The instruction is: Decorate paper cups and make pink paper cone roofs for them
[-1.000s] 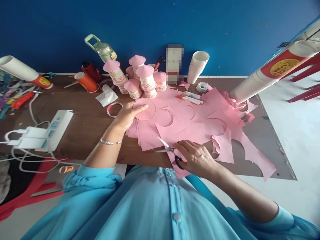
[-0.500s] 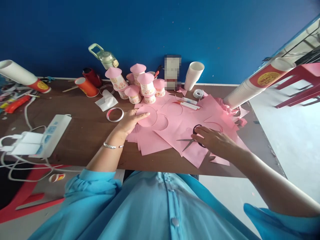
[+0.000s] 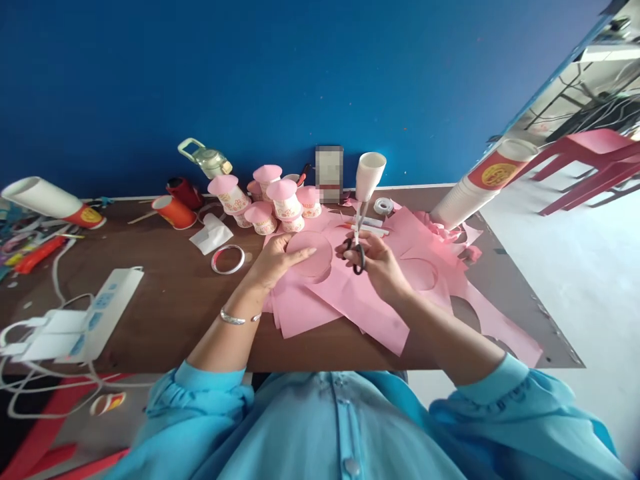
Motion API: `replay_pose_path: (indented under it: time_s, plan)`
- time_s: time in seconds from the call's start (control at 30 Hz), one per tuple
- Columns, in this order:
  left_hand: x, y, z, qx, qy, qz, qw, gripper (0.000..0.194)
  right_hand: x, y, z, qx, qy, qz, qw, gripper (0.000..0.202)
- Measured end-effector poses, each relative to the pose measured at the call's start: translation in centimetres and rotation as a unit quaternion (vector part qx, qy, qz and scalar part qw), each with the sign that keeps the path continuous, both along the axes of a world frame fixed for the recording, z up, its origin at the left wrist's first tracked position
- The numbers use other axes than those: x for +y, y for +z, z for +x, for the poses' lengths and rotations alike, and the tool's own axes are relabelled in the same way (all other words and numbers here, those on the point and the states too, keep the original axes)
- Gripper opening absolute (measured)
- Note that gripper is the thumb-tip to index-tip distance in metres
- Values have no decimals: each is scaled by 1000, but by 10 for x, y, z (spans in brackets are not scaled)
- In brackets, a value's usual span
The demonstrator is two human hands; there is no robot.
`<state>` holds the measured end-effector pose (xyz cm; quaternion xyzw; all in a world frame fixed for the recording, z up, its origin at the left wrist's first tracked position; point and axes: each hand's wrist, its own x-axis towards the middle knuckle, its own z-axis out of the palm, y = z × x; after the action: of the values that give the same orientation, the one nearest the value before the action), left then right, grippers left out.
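My left hand (image 3: 280,262) grips a pink paper disc (image 3: 311,252) by its left edge, thumb on top. Black-handled scissors (image 3: 359,252) are in my right hand (image 3: 376,265), close to the right of the disc, with the blades pointing up and away from me. Beneath both hands lie overlapping pink paper sheets (image 3: 370,310), some with round cut-outs. Behind my left hand stands a group of patterned cups with pink cone roofs (image 3: 284,200).
A tape roll (image 3: 228,259) and power strip (image 3: 107,313) lie to the left. White cups (image 3: 370,175) and a smaller tape roll (image 3: 384,206) are behind. A long cup stack (image 3: 470,193) leans at the right, beside crumpled pink scraps (image 3: 440,230).
My right hand has moved left toward the disc, and the scissors have turned from pointing left to pointing upward. My left hand still holds the disc. The camera view has shifted.
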<state>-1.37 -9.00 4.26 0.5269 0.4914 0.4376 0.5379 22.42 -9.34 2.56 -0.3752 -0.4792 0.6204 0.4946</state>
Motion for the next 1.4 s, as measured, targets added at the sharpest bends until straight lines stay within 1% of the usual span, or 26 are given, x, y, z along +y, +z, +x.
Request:
replay_pose_path:
  time_s: [0.07,0.13,0.17,0.27,0.37,0.43,0.5,0.63,0.77,0.87,0.93,1.07,1.2,1.3,1.4]
  plan:
    - [2,6,5,15,-23,-4,1000,41,6,-4,-18,76,10,-29,997,53]
    - [4,8,9,29,-32,-3,999,44,11,-10,-29,114,2,-54,992,54]
    - [5,8,11,34,-27,2,999,44,12,-13,-33,126,-6,-62,990,54]
    - [8,-1,18,37,23,18,999,40,11,-20,-38,143,-44,-72,986,54]
    - [8,-11,27,23,83,26,996,33,6,-22,-39,139,-75,-67,985,56]
    - [6,-15,33,-7,108,17,994,30,2,-21,-38,129,-66,-58,988,56]
    - [5,-14,37,-40,126,5,991,28,-1,-21,-35,105,-38,-48,993,55]
    - [3,-4,34,-68,138,-6,988,26,-2,-21,-23,28,-8,-40,999,54]
    - [2,7,27,-80,133,-43,987,27,-6,-16,-6,-46,50,-36,997,59]
    - [2,10,23,-66,110,-59,990,29,-11,-12,3,-97,69,-25,993,60]
    - [2,11,22,-47,106,-56,992,30,-14,-11,5,-119,79,-24,989,59]
    - [0,11,20,-11,113,-48,992,29,-17,-14,2,-118,96,-33,988,55]
    - [-3,16,20,24,100,-45,994,24,-16,-16,1,-121,96,-36,987,55]
    - [-3,19,21,32,96,-50,994,22,-16,-14,2,-131,93,-25,987,55]
    - [-4,17,21,31,94,-53,994,21,-16,-13,3,-135,95,-14,986,53]
